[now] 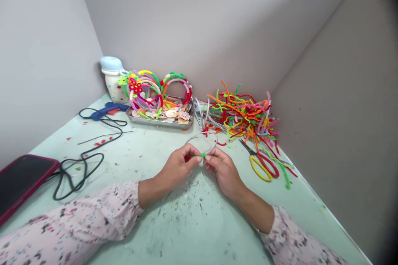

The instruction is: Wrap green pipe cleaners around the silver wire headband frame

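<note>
Both hands meet over the middle of the table. My left hand (pixel 182 165) pinches a thin grey hoop (pixel 215 140) and a short green pipe cleaner (pixel 203 155) where they cross. From the other side, my right hand (pixel 224 170) is closed on the green pipe cleaner close to the hoop. The hoop's loop rises above the fingertips. A little red shows beside the left fingers, partly hidden. Scissors (pixel 261 165) with one yellow and one red handle lie to the right of my right hand.
A metal tray (pixel 155 122) of shells bears colourful wrapped hoops. Beside it are a heap of pipe cleaners (pixel 241 109) and several grey strips (pixel 202 112). Leftward lie a blue glue gun (pixel 108 109), its black cord (pixel 102 159), a phone (pixel 26 182) and a lidded cup (pixel 113 78). Walls enclose the table.
</note>
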Motion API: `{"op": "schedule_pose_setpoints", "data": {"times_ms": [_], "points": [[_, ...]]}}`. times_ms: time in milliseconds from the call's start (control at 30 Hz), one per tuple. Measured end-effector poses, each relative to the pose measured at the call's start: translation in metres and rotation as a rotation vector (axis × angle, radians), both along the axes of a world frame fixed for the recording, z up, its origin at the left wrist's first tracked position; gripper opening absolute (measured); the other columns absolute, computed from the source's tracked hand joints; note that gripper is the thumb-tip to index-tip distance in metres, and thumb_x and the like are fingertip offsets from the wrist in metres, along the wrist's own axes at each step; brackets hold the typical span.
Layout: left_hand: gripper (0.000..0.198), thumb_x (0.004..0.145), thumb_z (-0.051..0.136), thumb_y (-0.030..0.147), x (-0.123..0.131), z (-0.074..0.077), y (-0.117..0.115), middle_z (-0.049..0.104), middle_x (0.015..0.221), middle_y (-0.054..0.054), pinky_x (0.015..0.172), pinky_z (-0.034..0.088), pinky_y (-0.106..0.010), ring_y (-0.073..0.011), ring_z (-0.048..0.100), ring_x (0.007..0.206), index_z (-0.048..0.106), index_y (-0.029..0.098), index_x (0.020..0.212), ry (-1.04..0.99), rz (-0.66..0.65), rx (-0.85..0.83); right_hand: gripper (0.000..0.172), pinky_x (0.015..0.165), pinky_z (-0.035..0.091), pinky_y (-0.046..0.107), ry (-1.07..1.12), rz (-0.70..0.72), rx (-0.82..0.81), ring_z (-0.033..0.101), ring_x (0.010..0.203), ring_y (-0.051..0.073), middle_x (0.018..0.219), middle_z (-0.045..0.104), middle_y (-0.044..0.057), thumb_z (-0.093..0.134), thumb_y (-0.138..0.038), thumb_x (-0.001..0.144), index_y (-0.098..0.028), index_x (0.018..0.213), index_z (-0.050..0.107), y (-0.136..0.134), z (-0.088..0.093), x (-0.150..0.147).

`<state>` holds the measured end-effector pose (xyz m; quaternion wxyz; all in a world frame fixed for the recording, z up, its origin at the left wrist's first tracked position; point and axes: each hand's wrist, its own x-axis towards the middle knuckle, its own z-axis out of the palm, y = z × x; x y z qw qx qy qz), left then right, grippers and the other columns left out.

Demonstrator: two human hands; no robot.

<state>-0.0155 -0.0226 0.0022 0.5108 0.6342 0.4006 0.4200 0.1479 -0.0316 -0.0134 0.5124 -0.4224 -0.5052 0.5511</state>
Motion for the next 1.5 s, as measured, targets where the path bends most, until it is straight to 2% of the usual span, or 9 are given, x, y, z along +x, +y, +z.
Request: {"op": "schedule_pose_setpoints", "data": {"times_ms": [500,867,1500], "points": [[0.02,0.08,0.061,0.034,0.0001,-0.0004,0.0002,0.051,0.067,0.002,0.058,0.035,-0.022,-0.01,0.044,0.061,0.057,0.014,0.081,-0.043,-0.018,-0.027,0.007,0.056,0.034,0.025,-0.011,-0.008,-0.001,0.044,0.056,0.012,0.06,0.052,-0.004,0.058,-0.025,0.077,-0.019,0.073,0.058,-0.0001,-0.0002,-0.0007],[0.02,0.081,0.06,0.034,-0.0003,-0.0039,0.0016,0.052,0.071,0.001,0.061,0.037,-0.023,-0.0108,0.046,0.065,0.056,0.015,0.083,-0.052,-0.034,-0.012,0.008,0.058,0.035,0.025,-0.032,-0.01,0.004,0.045,0.057,0.012,0.062,0.054,-0.003,0.058,-0.026,0.077,-0.019,0.074,0.058,-0.0015,0.0031,-0.0011],[0.019,0.082,0.061,0.033,0.0,-0.0003,0.0,0.053,0.071,0.001,0.061,0.036,-0.023,-0.0102,0.045,0.064,0.056,0.015,0.082,-0.118,-0.066,-0.056,0.008,0.059,0.035,0.025,-0.005,0.003,0.027,0.045,0.058,0.011,0.063,0.054,-0.004,0.057,-0.025,0.08,-0.02,0.074,0.057,-0.0022,0.0025,-0.0018]]}}
